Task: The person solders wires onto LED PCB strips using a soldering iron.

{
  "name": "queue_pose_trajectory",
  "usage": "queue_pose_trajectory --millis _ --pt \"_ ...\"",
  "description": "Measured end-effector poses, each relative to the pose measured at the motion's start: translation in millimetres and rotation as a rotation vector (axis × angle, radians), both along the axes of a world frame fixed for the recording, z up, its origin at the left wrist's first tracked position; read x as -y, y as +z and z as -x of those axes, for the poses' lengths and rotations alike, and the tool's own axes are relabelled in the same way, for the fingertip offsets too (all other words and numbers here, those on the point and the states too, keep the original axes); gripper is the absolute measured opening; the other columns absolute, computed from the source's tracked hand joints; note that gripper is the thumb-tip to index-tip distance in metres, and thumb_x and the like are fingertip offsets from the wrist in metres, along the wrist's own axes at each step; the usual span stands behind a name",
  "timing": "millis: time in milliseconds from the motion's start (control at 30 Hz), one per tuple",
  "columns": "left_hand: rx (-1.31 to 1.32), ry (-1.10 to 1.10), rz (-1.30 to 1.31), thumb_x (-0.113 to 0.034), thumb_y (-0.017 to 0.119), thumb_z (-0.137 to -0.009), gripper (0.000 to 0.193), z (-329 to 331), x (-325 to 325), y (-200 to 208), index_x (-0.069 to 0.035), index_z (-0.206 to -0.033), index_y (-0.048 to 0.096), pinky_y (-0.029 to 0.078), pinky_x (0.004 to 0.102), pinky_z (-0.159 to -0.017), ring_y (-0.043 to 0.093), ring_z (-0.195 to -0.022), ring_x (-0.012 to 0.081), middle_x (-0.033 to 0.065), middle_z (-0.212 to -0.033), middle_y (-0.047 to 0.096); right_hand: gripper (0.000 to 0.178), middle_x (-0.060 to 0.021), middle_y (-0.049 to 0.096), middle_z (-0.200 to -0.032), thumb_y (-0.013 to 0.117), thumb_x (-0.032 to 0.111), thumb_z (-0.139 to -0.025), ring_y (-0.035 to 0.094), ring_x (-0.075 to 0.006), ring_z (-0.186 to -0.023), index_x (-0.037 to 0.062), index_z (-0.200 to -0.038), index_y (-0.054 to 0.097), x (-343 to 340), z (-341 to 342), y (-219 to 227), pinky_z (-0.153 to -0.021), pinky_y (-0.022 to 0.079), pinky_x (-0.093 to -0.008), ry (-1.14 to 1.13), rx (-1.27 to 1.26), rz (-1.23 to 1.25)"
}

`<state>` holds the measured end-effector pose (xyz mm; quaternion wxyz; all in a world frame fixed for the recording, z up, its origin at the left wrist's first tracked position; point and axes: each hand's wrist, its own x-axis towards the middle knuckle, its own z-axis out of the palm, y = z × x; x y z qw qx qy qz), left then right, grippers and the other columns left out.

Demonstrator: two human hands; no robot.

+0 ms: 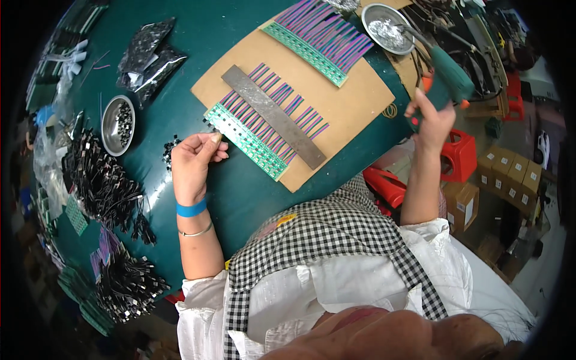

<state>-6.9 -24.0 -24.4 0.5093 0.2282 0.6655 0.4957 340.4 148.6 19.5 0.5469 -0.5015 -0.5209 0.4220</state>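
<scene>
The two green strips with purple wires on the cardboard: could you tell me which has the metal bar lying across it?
The nearer strip, by the left hand, has the grey metal bar across its wires; the farther strip has none.

**Green table, crowded with parts**

The dark green table (240, 198) carries a brown cardboard sheet (354, 96) near its far edge. To the left lie two shiny black bags (147, 57), a steel bowl (117, 125) of small black pieces, and heaps of black wired parts (99, 180). Another metal bowl (387, 28) sits at the far right.
</scene>
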Motion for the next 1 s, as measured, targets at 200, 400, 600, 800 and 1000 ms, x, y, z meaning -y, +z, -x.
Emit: queue_pose_trajectory --millis 200,400,600,800,1000 --pt "-0.410 0.180 -0.138 -0.008 0.062 -0.086 0.015 42 23 16 0.005 -0.092 0.066 0.047 0.0215 -0.060 0.059 -0.063 0.0098 0.0080 -0.078 0.067 0.039 -0.0089 0.063 -0.078 0.064 -0.001 -0.080 0.052 -0.0110 -0.052 -0.0051 -0.117 0.053 3 -24 54 -0.050 0.043 -0.0231 -0.002 0.328 -0.138" --pt "-1.057 0.203 -0.062 -0.012 0.070 -0.075 0.006 50 41 13 -0.007 -0.079 0.071 0.048 0.0311 -0.067 0.061 -0.073 0.0223 0.0070 -0.079 0.067 0.040 -0.0158 0.060 -0.101 0.057 -0.006 -0.081 0.051 -0.0105 -0.057 -0.0104 -0.120 0.049 15 -13 104 -0.049 0.041 -0.0218 0.272 0.422 -0.239" --pt "-1.144 0.027 -0.085 -0.013 0.075 -0.066 0.009 22 30 3 -0.010 -0.073 0.069 0.041 0.0357 -0.074 0.050 -0.083 0.0244 0.0024 -0.078 0.060 0.049 -0.0186 0.058 -0.105 0.062 -0.005 -0.073 0.054 -0.0121 -0.059 -0.0100 -0.120 0.047 47 33 86 -0.050 0.045 -0.0221 0.446 0.221 -0.049" --pt "-1.199 -0.041 -0.055 -0.012 0.072 -0.067 0.012 22 27 -8 -0.008 -0.073 0.062 0.036 0.0383 -0.074 0.048 -0.086 0.0263 0.0036 -0.082 0.056 0.052 -0.0157 0.058 -0.102 0.066 0.000 -0.071 0.054 -0.0127 -0.055 -0.0093 -0.119 0.047 80 79 57 -0.047 0.044 -0.0232 0.506 0.022 0.202" --pt "-1.270 -0.025 -0.170 -0.004 0.068 -0.071 0.009 21 24 -3 -0.005 -0.072 0.059 0.042 0.0383 -0.072 0.052 -0.078 0.0295 0.0089 -0.080 0.060 0.044 -0.0082 0.058 -0.092 0.066 -0.002 -0.076 0.055 -0.0102 -0.056 -0.0016 -0.117 0.050 71 78 43 -0.048 0.046 -0.0229 0.720 -0.096 0.365"
